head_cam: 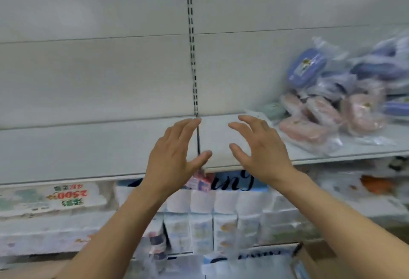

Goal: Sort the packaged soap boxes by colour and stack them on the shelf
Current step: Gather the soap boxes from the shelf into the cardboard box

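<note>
Both hands are hovering empty at the shelf, the soap pile waiting off to the right.

The left hand (174, 152) and right hand (261, 148) are facing each other over the bare shelf (99, 152), fingers spread and loosely curved, gripping nothing. The pink soap boxes (309, 121) and blue soap boxes (306, 68) are lying jumbled in clear bags at the shelf's right end. They're looking light, rigid inside, the wrap probably slippery, so gripping across the box sides, not the loose film, seems wisest.

Grey slotted back panel (88, 68), blurred.
</note>
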Available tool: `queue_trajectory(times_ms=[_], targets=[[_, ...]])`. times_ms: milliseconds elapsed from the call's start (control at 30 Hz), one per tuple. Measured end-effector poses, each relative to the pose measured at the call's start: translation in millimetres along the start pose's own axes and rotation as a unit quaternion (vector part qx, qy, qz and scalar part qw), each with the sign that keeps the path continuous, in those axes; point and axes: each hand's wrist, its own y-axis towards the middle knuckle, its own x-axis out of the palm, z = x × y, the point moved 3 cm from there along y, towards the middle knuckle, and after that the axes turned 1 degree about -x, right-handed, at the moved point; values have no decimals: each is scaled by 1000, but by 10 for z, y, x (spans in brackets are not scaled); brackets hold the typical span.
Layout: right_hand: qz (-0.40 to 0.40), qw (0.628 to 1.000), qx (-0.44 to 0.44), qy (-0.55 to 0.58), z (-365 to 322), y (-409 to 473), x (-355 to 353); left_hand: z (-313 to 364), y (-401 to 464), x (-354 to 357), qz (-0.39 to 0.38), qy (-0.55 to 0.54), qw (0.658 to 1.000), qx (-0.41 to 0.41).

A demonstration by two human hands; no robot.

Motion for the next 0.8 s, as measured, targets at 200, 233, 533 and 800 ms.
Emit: queue_trajectory(times_ms=[200, 233, 533, 800], targets=[[7, 993, 114, -29, 1466, -65, -554, 1033, 821, 1002, -115, -133, 984, 0], [-6, 990, 140, -29, 1700, -65, -604, 1164, 942, 1151, -140, -150, 979, -17], [-110, 936, 329, 59, 3004, 173, -510, 1965, 1571, 2184, -293, -97, 940, -146], [-170, 935, 302, -71, 3055, 294, -398, 1946, 1618, 2265, -301, -23, 937, -175]])
